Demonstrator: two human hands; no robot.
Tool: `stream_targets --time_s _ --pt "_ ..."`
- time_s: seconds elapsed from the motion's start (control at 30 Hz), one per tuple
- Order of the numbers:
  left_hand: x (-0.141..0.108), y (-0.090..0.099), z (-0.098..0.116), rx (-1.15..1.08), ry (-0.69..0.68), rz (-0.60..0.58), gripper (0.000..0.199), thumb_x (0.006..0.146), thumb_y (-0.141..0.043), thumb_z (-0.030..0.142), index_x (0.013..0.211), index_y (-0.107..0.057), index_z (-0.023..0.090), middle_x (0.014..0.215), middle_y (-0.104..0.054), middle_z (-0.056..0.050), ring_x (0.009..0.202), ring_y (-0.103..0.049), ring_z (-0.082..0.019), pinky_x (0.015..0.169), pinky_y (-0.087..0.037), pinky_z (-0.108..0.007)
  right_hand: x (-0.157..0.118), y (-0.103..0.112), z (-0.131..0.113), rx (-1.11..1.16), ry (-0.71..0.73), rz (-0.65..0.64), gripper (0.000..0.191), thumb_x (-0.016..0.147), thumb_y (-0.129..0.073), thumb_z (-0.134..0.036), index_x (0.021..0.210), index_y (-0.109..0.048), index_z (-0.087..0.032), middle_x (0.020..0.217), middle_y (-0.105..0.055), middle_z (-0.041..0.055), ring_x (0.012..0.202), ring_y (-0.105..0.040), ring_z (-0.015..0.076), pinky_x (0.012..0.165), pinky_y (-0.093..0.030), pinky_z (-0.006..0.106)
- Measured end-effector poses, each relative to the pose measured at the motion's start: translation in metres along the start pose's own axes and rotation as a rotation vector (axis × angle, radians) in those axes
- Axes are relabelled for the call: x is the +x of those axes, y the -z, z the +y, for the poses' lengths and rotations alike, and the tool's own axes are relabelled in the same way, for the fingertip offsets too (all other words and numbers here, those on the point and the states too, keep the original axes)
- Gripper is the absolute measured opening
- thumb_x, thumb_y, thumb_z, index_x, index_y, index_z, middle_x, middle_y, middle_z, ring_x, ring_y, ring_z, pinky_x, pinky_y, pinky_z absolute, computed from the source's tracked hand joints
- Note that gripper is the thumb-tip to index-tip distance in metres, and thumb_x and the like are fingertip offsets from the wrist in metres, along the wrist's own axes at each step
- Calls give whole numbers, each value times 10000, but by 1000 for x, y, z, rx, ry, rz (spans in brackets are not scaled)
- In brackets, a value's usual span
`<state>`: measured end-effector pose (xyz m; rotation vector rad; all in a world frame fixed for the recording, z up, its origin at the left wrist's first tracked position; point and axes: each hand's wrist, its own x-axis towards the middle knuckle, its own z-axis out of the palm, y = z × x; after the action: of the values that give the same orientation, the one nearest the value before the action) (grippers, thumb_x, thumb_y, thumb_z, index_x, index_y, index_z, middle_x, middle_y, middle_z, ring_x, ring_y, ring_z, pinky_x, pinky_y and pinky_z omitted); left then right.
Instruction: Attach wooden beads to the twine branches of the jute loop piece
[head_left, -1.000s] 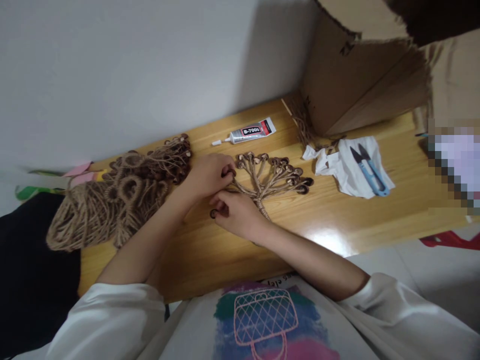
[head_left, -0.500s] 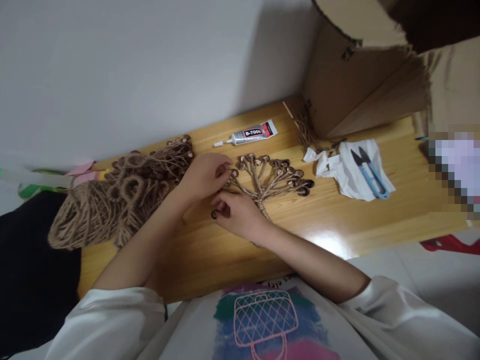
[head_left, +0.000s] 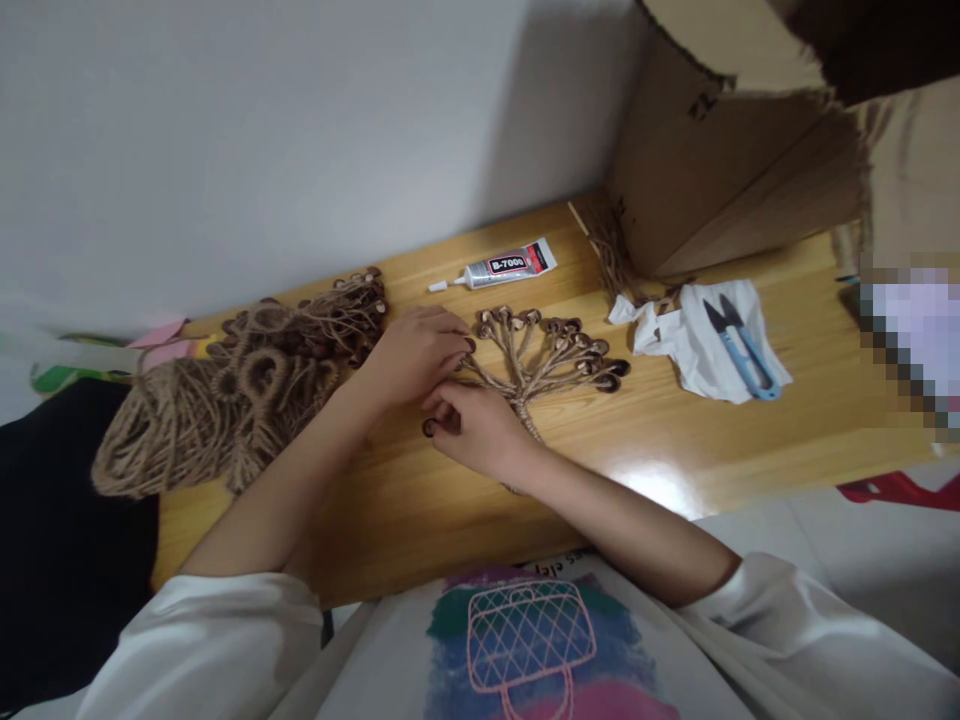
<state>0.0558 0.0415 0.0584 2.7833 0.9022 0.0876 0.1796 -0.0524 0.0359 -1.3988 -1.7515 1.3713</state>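
Observation:
A twine tree (head_left: 523,385) with several branches tipped by brown buttons lies flat on the wooden table (head_left: 390,520). My left hand (head_left: 420,350) bends over its left branches, fingers curled and close together near a button; what they hold is hidden. Just below, my right hand (head_left: 480,425) is pinched at the left side of the tree, with a dark button (head_left: 430,427) at its fingertips. The two hands nearly touch, and the lower trunk passes partly behind my right wrist.
Left of the hands is a heap of twine (head_left: 176,425) with more buttoned strands (head_left: 330,320). A glue tube (head_left: 510,265) lies behind the tree. Blue snips (head_left: 742,350) rest on white tissue (head_left: 694,345) at right, before a cardboard box (head_left: 720,170).
The fingers of my left hand have closed up and reach slightly further right over the branch tips. My right hand has barely moved.

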Motion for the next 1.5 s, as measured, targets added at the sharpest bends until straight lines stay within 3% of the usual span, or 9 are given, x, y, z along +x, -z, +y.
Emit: stream_targets --time_s 0.3,0.43,0.57,0.63,0.8,0.93,1.07,1.2,1.5 --pt "4 0 4 69 66 -70 159 858 -514 202 815 -663 166 880 -709 -78 862 -636 -238 760 -455 -346 0 0 0 -6 9 -4 178 759 -624 -94 923 -652 -158 836 -689 20 781 -632 141 727 -442 249" --pt "7 -1 6 93 154 -76 167 834 -546 206 953 -653 159 880 -697 -97 880 -635 -269 775 -465 -368 0 0 0 -10 10 0 179 756 -628 -93 922 -653 -157 831 -686 21 781 -628 141 723 -436 249" --pt "7 0 3 42 138 -90 275 845 -553 235 1091 -646 154 963 -707 -109 945 -640 -288 819 -480 -391 0 0 0 -4 3 1 191 754 -625 -86 931 -656 -151 818 -683 23 748 -614 132 697 -427 240" --pt "3 2 0 -25 141 -40 284 853 -550 256 1095 -653 147 996 -711 -107 970 -644 -278 845 -486 -386 0 0 0 -1 6 0 201 753 -623 -85 939 -655 -152 810 -679 19 725 -602 126 677 -419 235" --pt "-25 8 0 -224 319 299 274 897 -505 314 1029 -658 129 991 -716 -88 912 -654 -199 860 -498 -315 -1 2 -1 20 2 -12 211 746 -629 -74 939 -640 -160 765 -651 -6 692 -581 111 664 -411 222" --pt "-58 6 15 -257 461 363 223 908 -492 321 936 -657 174 917 -714 -48 854 -648 -175 815 -508 -300 -1 3 0 79 -11 -17 225 736 -635 -63 938 -619 -163 736 -629 -28 663 -563 98 653 -414 214" --pt "-88 -3 30 -311 385 342 177 921 -506 280 882 -647 181 853 -702 -41 823 -649 -162 772 -509 -295 0 2 5 148 -1 7 228 743 -626 -70 949 -605 -167 713 -617 -41 630 -549 89 647 -423 216" --pt "-105 -16 37 -378 220 337 129 906 -554 220 992 -640 180 927 -711 -60 873 -656 -177 776 -514 -311 1 -1 11 167 37 32 258 735 -619 -70 965 -593 -183 715 -634 -41 624 -555 94 638 -428 222" --pt "-105 -39 39 -355 124 420 167 918 -595 220 1079 -617 181 954 -714 -55 903 -658 -174 822 -489 -311 0 0 14 171 65 30 291 739 -619 -107 1017 -589 -190 756 -673 -24 641 -582 103 633 -440 239"
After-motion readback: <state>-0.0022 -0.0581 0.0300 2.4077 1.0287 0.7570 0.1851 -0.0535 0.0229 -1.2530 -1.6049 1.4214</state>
